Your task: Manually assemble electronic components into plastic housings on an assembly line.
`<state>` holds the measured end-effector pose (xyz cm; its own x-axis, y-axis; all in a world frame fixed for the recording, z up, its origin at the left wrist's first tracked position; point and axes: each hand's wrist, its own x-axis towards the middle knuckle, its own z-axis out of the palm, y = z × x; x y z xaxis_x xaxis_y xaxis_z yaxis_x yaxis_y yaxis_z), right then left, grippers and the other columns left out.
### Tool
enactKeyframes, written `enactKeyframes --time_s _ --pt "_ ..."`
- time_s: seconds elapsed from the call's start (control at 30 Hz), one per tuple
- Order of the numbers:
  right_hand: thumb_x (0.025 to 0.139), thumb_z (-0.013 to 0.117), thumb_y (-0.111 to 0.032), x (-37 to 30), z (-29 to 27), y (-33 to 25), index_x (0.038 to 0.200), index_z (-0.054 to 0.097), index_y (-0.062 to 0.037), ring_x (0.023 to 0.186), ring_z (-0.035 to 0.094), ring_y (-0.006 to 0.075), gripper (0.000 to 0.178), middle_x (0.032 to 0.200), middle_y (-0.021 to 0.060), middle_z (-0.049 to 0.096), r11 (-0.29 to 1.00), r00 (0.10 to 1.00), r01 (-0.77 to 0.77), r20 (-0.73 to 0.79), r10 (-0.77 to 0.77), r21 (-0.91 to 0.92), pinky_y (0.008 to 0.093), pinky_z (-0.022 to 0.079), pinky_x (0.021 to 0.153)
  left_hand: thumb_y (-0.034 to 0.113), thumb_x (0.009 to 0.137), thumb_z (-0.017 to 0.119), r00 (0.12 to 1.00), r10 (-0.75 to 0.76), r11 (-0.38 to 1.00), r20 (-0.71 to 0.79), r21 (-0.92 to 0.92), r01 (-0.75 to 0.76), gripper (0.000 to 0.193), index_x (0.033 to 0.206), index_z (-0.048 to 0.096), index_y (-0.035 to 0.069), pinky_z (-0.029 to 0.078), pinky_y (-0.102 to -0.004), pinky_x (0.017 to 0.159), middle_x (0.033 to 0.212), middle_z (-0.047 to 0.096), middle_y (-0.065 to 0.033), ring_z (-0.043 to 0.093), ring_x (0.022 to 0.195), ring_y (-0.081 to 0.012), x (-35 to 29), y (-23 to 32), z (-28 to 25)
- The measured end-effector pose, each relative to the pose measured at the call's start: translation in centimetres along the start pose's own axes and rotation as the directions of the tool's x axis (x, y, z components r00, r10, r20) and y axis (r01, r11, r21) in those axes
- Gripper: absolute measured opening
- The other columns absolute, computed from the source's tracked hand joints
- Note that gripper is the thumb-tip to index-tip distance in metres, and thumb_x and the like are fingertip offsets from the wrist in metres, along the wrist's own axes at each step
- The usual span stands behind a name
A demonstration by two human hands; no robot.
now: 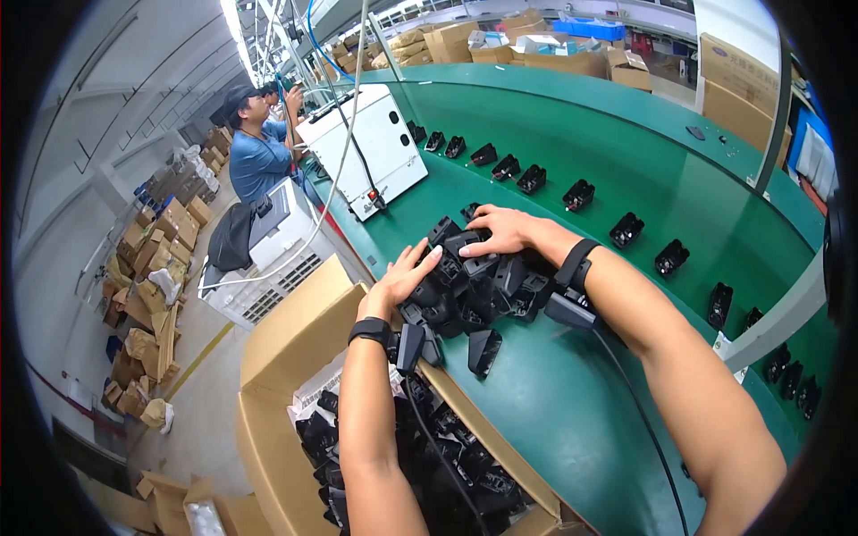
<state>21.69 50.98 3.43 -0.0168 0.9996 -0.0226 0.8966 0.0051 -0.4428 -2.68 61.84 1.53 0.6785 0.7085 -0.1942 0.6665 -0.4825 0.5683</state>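
A heap of black plastic housings (pixel 480 299) lies on the green bench in front of me. My left hand (pixel 400 284) rests against the heap's left side, fingers stretched out and thumb apart. From the far right, my right hand (pixel 502 230) reaches over the top, its spread fingers touching the upper pieces. Neither hand is closed round a single piece, though some fingertips are hidden among the parts. One loose housing (pixel 483 353) sits at the heap's near edge. Below my left forearm, an open cardboard box (pixel 308 317) holds many more black parts.
A row of black housings (pixel 579 195) runs along the green bench (pixel 572 420). Beyond the heap stands a white machine (pixel 365 147) with a hanging cable. A co-worker in a blue shirt (pixel 255 165) is at the far left. Cables trail from black wrist straps (pixel 576 261) on both arms.
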Motion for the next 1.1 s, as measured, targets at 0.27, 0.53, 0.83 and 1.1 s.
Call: enactKeyframes --time_s 0.27,0.53,0.83,1.1 --pt "0.08 0.059 -0.067 -5.6 1.4 -0.3 0.13 0.061 -0.014 0.13 0.047 0.0314 0.073 0.142 0.0134 0.047 0.985 0.987 0.153 -0.064 -0.148 0.085 0.0432 0.039 0.107 0.081 0.079 0.045 0.991 0.12 0.99 0.055 0.072 -0.124 0.095 0.153 0.028 0.024 0.014 -0.052 0.118 0.159 0.019 -0.0201 0.014 0.145 -0.0457 -3.8 3.4 4.0" --pt "0.083 0.067 -0.046 -18.4 1.3 1.2 0.129 0.057 -0.0015 0.123 0.051 0.0377 0.064 0.133 0.0222 0.05 0.964 0.97 0.199 -0.175 -0.168 0.178 0.0419 0.043 0.103 0.076 0.083 0.046 0.972 0.182 0.98 0.147 0.055 -0.192 0.094 0.154 0.025 0.018 0.009 -0.0525 0.118 0.158 0.013 -0.0269 0.008 0.145 -0.0491 -11.3 12.0 9.5" --pt "0.085 0.059 -0.061 -28.3 -1.3 0.9 0.131 0.058 -0.0092 0.125 0.048 0.0406 0.069 0.132 0.0254 0.052 0.989 0.95 0.141 -0.288 -0.123 0.042 0.0471 0.04 0.106 0.051 0.095 0.051 0.842 0.518 0.853 0.152 -0.009 -0.523 0.067 0.144 0.04 0.007 0.015 -0.051 0.118 0.15 0.029 -0.0296 0.022 0.143 -0.0432 -17.6 14.7 11.2" --pt "0.086 0.048 -0.071 -29.9 -0.4 2.2 0.136 0.053 -0.0122 0.132 0.036 0.042 0.077 0.131 0.0167 0.054 0.969 0.979 -0.178 -0.127 0.158 -0.17 0.0542 0.039 0.103 0.051 0.091 0.058 0.93 0.368 0.817 -0.002 0.478 -0.322 0.066 0.139 0.045 0.008 0.025 -0.0494 0.115 0.148 0.033 -0.0279 0.028 0.138 -0.0458 -10.2 13.7 7.4"
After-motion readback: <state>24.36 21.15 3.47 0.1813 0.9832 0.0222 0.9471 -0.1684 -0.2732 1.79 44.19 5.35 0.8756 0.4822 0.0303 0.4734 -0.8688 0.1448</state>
